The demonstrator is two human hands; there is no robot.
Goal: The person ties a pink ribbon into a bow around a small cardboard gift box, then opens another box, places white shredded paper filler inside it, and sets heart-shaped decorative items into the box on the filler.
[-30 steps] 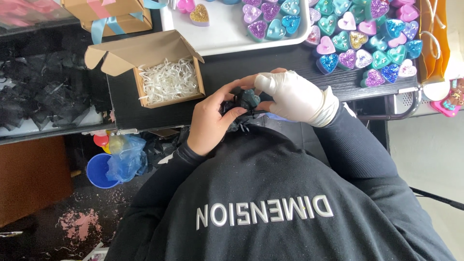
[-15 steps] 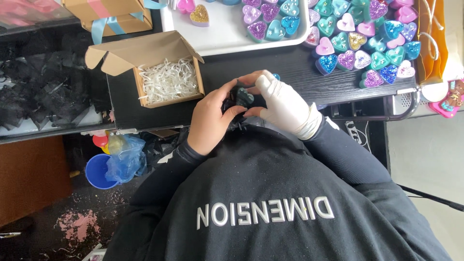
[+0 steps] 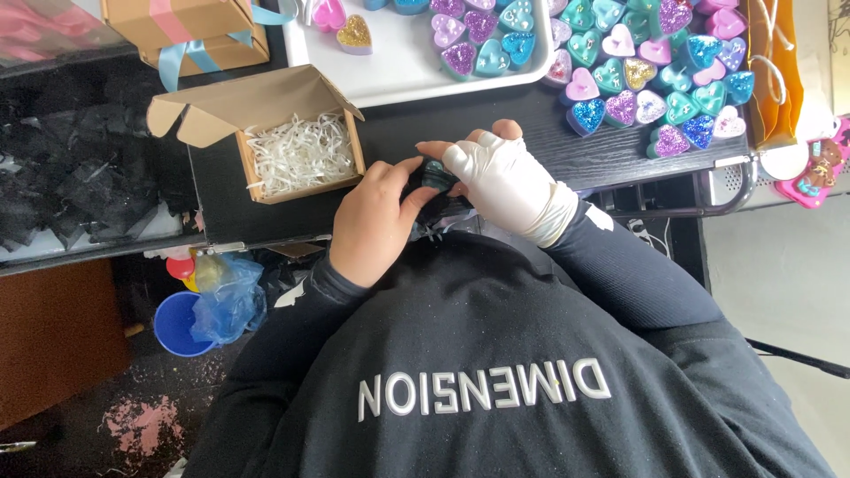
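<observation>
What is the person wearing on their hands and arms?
One hand wears a white glove with the fingertips cut off, so the fingers poke out. The other hand is bare. Both arms have long dark navy sleeves, snug at the wrists, speckled with bits of glitter.

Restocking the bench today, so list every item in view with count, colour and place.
open cardboard box: one, brown, holding white paper shreds, on the dark table
closed cardboard box: one, brown with pink and blue ribbon, top left
white tray: one, top centre
glittery heart-shaped pieces: many, teal, purple, pink, blue, on the tray and the table
blue plastic cup: one, floor left
small dark teal object: one, between both hands
left hand: bare, gripping the object
right hand: white fingerless glove, on the object
</observation>
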